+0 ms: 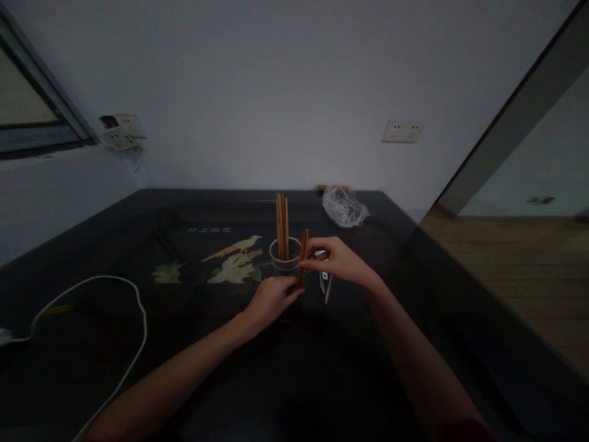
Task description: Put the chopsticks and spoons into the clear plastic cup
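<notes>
Several wooden chopsticks (282, 227) stand upright in a clear plastic cup (285, 265) on the dark table. Just right of the cup, a small bunch of chopsticks (304, 245) is held nearly upright between my two hands. The fingers of my right hand (334, 258) pinch the bunch around its middle. Lower down, my left hand (276, 298) closes its fingertips around the bottom end, in front of the cup. Partly hidden under my right hand lies a white and grey tool (323, 279), perhaps scissors; its kind is unclear.
A crumpled clear plastic bag (345, 207) lies at the back right, with a brown stick-like object (321, 188) behind it. A white cable (138, 294) curves across the left side. The black tabletop (207, 209) bears a printed bird and flowers and meets the wall.
</notes>
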The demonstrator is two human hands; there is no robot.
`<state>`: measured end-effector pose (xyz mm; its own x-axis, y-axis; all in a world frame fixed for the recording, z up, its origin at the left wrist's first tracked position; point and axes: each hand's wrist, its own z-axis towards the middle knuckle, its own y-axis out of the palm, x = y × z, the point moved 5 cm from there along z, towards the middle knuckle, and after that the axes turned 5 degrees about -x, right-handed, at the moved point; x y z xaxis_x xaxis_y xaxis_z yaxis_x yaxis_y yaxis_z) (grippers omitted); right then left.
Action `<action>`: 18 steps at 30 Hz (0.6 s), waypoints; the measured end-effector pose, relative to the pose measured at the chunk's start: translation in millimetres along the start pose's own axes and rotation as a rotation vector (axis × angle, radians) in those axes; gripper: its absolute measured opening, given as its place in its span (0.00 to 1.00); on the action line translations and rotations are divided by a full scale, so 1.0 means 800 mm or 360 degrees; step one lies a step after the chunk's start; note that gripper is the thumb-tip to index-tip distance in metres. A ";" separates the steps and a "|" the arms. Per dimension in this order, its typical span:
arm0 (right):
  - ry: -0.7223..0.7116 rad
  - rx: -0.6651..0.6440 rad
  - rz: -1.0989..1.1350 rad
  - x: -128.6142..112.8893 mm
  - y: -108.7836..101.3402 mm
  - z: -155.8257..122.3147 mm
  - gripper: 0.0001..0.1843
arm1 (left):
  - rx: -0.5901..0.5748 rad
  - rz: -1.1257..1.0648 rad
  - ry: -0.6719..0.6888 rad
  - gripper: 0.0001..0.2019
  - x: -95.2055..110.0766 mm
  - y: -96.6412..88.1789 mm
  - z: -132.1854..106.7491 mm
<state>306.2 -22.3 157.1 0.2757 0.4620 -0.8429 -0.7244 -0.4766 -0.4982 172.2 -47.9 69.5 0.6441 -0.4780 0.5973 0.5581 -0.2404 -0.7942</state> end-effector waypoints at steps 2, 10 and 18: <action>0.0000 -0.0003 -0.0023 -0.001 0.000 0.000 0.08 | 0.0005 -0.0010 0.0003 0.08 -0.001 0.000 0.000; 0.0050 0.0033 -0.0148 0.002 0.000 0.000 0.09 | 0.0014 -0.0028 0.0019 0.08 0.000 0.002 0.000; 0.0059 0.0132 -0.0052 0.002 -0.010 -0.002 0.11 | 0.0212 -0.0139 0.0065 0.08 0.014 -0.036 -0.006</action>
<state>313.3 -18.7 159.5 0.3218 0.4477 -0.8342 -0.7640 -0.3976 -0.5081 160.6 -50.5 98.7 0.5696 -0.4946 0.6564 0.6773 -0.1700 -0.7158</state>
